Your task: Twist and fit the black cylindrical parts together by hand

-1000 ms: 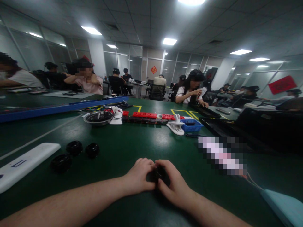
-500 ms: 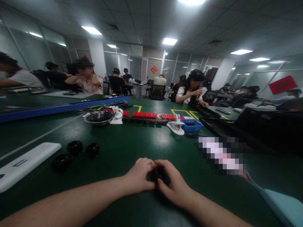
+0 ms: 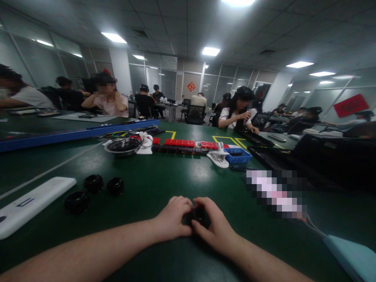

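Observation:
Low over the green table, a small black round piece (image 3: 198,214) sits between my two hands, mostly covered by fingers. My left hand (image 3: 174,218) curls around its left side, thumb low and fingers over the top. From the other side, my right hand (image 3: 215,224) grips it between thumb and fingers. Dark shadow hides exactly where each fingertip touches. Off to the left stand three glossy black ring-shaped pieces: one at the back (image 3: 93,183), one at the right (image 3: 115,185) and a larger-looking one in front (image 3: 76,201).
A white oblong case (image 3: 35,205) lies at the left edge. Farther back are a metal bowl (image 3: 122,149), a red power strip (image 3: 179,142), a white clip stand (image 3: 219,156) and a blue bin (image 3: 238,155). A pale blue object (image 3: 352,254) is at lower right. People sit beyond.
My right thumb and fingers have shifted slightly to the left around the black piece, and more of its top shows. My left hand is almost unmoved.

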A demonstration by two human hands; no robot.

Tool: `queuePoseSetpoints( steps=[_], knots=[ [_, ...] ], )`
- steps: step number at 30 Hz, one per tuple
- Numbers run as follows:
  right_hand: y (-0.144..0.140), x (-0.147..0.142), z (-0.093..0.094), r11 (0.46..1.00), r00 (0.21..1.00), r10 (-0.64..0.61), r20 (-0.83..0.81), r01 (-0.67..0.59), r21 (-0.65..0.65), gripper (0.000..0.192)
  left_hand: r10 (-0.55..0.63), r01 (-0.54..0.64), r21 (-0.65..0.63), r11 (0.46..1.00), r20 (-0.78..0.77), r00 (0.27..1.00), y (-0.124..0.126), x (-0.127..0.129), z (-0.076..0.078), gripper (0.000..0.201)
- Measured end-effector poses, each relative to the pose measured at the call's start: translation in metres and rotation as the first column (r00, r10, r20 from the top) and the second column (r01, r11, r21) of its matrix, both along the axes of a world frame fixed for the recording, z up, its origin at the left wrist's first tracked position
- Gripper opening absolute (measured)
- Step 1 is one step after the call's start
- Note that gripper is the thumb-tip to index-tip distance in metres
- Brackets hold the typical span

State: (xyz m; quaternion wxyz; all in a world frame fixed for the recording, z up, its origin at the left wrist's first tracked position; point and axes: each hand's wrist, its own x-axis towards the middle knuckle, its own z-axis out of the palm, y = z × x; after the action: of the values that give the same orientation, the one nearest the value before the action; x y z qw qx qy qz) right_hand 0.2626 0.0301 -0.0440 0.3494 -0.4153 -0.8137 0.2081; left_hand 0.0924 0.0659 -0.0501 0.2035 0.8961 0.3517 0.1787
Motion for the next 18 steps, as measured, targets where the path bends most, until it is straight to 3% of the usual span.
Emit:
queuePoseSetpoints(
  steps=[4,7,13,18],
  knots=[
    [-0.0002,0.0030,-0.0011,0.996,0.996,0.073,-0.042,-0.071,0.058,0.050,0.002,-0.002,0.022,1.000,0.016,1.000,0.0008,-0.0001,-0.0035,0.028],
    [0.0009,0.0038,-0.0020,0.998,0.999,0.037,-0.029,-0.035,0.061,0.055,0.004,-0.005,0.031,0.999,0.015,1.000,0.0012,0.0000,-0.0048,0.027],
    [0.0015,0.0013,-0.0026,1.000,1.000,-0.019,0.000,0.019,-0.017,0.042,0.007,-0.007,0.016,1.000,-0.007,1.000,0.0003,0.0000,-0.0012,0.025],
    [-0.0002,0.0031,-0.0036,0.999,0.999,0.039,-0.017,-0.039,0.022,0.050,-0.001,0.001,0.005,1.000,0.011,1.000,0.0005,-0.0004,-0.0016,0.028]
  ],
)
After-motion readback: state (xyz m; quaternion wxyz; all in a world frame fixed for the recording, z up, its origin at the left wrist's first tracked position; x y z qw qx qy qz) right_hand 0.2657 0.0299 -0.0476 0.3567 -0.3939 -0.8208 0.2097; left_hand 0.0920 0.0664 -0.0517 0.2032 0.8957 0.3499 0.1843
